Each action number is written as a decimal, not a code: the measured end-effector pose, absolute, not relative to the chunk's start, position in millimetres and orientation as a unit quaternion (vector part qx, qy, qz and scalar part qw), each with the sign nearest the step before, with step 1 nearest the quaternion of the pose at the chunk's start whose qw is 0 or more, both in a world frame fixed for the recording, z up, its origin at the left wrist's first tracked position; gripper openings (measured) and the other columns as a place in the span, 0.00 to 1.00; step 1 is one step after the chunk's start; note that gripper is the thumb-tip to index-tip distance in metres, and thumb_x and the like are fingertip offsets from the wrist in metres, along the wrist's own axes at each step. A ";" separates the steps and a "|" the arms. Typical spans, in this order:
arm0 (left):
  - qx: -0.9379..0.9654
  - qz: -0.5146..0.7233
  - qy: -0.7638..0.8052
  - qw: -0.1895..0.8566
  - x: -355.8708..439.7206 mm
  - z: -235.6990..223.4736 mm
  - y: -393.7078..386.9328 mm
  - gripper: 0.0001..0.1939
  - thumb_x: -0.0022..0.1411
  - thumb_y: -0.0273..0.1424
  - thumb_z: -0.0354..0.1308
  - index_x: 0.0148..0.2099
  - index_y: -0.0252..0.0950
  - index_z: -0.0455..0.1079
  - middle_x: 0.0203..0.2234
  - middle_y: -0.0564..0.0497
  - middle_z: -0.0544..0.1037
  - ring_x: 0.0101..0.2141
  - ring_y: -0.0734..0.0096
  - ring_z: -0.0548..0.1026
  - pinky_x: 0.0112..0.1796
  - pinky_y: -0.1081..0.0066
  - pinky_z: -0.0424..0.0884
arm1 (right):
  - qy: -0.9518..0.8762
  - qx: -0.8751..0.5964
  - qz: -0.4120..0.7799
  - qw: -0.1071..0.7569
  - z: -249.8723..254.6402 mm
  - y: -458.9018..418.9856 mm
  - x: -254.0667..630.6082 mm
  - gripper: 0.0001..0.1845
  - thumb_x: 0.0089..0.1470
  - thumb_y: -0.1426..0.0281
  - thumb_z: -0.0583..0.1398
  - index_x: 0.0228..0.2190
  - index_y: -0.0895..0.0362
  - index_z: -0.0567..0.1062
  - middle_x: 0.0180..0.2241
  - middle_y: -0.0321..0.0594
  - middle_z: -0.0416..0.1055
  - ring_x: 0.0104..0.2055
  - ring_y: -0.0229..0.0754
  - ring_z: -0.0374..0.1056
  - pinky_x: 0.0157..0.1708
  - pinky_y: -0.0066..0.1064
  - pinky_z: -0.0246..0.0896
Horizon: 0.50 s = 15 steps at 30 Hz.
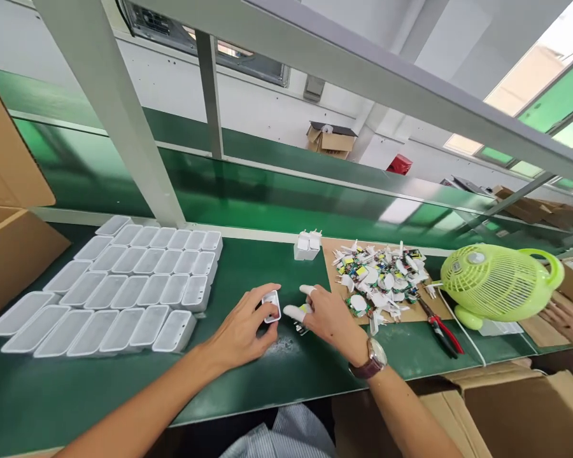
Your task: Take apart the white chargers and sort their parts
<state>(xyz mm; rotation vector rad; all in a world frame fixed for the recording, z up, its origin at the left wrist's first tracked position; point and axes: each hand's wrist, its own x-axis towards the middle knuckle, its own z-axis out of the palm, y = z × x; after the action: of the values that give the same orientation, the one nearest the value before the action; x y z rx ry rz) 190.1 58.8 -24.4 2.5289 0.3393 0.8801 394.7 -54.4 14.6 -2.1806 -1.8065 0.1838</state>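
My left hand is closed on a small white plastic charger shell, held just above the green mat. My right hand, with white finger cots on thumb and forefinger and a watch on the wrist, pinches a small part with metal prongs right beside the shell. The two hands nearly touch at the middle of the bench. A few finished white plug units stand behind my hands.
Rows of white shells lie at the left. A cardboard sheet holds a heap of circuit boards and plug parts. Red-handled pliers and a green fan sit at the right. Another person's hand shows at the far right. Cardboard boxes flank the bench.
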 end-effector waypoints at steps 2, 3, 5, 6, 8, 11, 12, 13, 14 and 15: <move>0.915 0.305 0.133 0.228 188.3 -24.0 57.7 0.04 0.65 0.24 0.54 0.40 0.37 0.67 0.61 0.39 0.68 0.47 0.59 0.75 0.46 0.59 0.73 | -0.650 -0.746 0.031 0.142 8.9 -53.7 398.4 0.24 0.65 0.59 0.63 0.55 0.64 0.75 0.43 0.54 0.78 0.46 0.57 0.76 0.47 0.48 0.72; 0.916 0.297 0.139 0.232 187.8 -24.0 57.2 0.04 0.65 0.24 0.54 0.40 0.37 0.67 0.61 0.38 0.68 0.45 0.60 0.75 0.45 0.60 0.73 | -0.663 -0.733 0.025 0.151 8.1 -57.4 405.1 0.26 0.65 0.59 0.64 0.57 0.63 0.73 0.46 0.55 0.78 0.50 0.59 0.75 0.51 0.50 0.71; 0.918 0.283 0.147 0.236 187.9 -24.2 56.2 0.04 0.64 0.24 0.54 0.39 0.37 0.68 0.62 0.38 0.67 0.42 0.61 0.74 0.44 0.60 0.74 | -0.690 -0.704 0.037 0.166 7.3 -71.7 420.8 0.32 0.62 0.60 0.66 0.62 0.59 0.68 0.56 0.57 0.74 0.61 0.62 0.69 0.58 0.56 0.67; 0.920 0.277 0.149 0.236 188.2 -24.5 55.8 0.04 0.64 0.24 0.54 0.39 0.37 0.68 0.62 0.39 0.67 0.41 0.62 0.74 0.43 0.60 0.74 | -0.703 -0.689 0.053 0.167 6.7 -80.8 427.1 0.34 0.61 0.63 0.67 0.64 0.57 0.66 0.61 0.57 0.70 0.66 0.63 0.63 0.61 0.59 0.64; 0.922 0.270 0.151 0.233 189.1 -25.5 55.3 0.03 0.65 0.25 0.54 0.40 0.37 0.68 0.62 0.39 0.67 0.39 0.63 0.74 0.42 0.61 0.73 | -0.719 -0.670 0.081 0.167 4.6 -98.8 432.8 0.36 0.61 0.70 0.66 0.67 0.55 0.62 0.68 0.57 0.61 0.74 0.63 0.50 0.65 0.63 0.59; 0.924 0.262 0.153 0.232 190.1 -26.8 55.4 0.03 0.66 0.26 0.54 0.40 0.38 0.69 0.62 0.39 0.67 0.37 0.64 0.73 0.41 0.61 0.73 | -0.705 -0.673 0.108 0.194 3.9 -117.1 427.3 0.37 0.62 0.76 0.60 0.69 0.53 0.56 0.70 0.54 0.58 0.75 0.59 0.47 0.67 0.62 0.58; 0.924 0.259 0.153 0.234 190.3 -26.8 55.7 0.03 0.66 0.26 0.54 0.40 0.38 0.69 0.62 0.39 0.67 0.37 0.64 0.73 0.41 0.61 0.73 | -0.698 -0.674 0.117 0.210 5.1 -120.3 425.0 0.38 0.63 0.76 0.59 0.70 0.51 0.54 0.70 0.52 0.58 0.74 0.57 0.50 0.68 0.60 0.58; 0.924 0.258 0.153 0.237 190.4 -26.5 56.0 0.04 0.66 0.26 0.54 0.40 0.38 0.69 0.62 0.39 0.67 0.38 0.63 0.74 0.41 0.61 0.72 | -0.694 -0.673 0.126 0.223 7.0 -122.6 423.7 0.39 0.64 0.75 0.59 0.71 0.49 0.52 0.70 0.50 0.59 0.73 0.55 0.52 0.68 0.59 0.58; 0.923 0.256 0.154 0.241 190.5 -25.9 56.4 0.04 0.66 0.26 0.54 0.40 0.38 0.69 0.63 0.39 0.67 0.39 0.63 0.74 0.40 0.61 0.73 | -0.692 -0.671 0.132 0.230 8.8 -124.1 423.8 0.40 0.64 0.75 0.58 0.71 0.47 0.51 0.70 0.47 0.58 0.73 0.54 0.53 0.69 0.58 0.58; 0.922 0.253 0.156 0.246 190.6 -25.0 56.8 0.04 0.66 0.26 0.54 0.40 0.38 0.69 0.63 0.39 0.66 0.39 0.63 0.75 0.40 0.62 0.73 | -0.694 -0.669 0.134 0.231 10.2 -125.0 425.1 0.41 0.63 0.77 0.57 0.72 0.45 0.50 0.70 0.45 0.58 0.73 0.53 0.52 0.69 0.57 0.57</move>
<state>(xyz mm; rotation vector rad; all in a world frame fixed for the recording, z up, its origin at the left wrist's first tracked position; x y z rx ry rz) 190.6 56.8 -25.0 2.5158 0.4267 0.6903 425.1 -125.0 10.2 -1.8399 -1.9078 0.3696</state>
